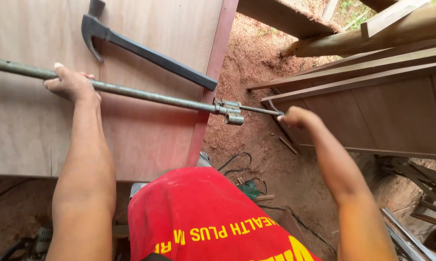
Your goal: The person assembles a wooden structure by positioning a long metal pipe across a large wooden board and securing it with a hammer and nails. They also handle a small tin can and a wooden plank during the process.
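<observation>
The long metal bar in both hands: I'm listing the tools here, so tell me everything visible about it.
The long metal bar is a dull grey-green pipe, worn and scuffed, lying almost level across the plywood sheet. The left hand grips it from above. Past the sheet's edge it carries a small metal clamp fitting, then narrows to a thin rod whose end is in the right hand.

The long metal clamp bar (pixel 131 92) runs off the left edge; its far tip seems hidden behind the right hand (pixel 295 117).

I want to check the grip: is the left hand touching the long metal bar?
Touching. The head view shows the left hand wrapped around the long metal bar.
</observation>
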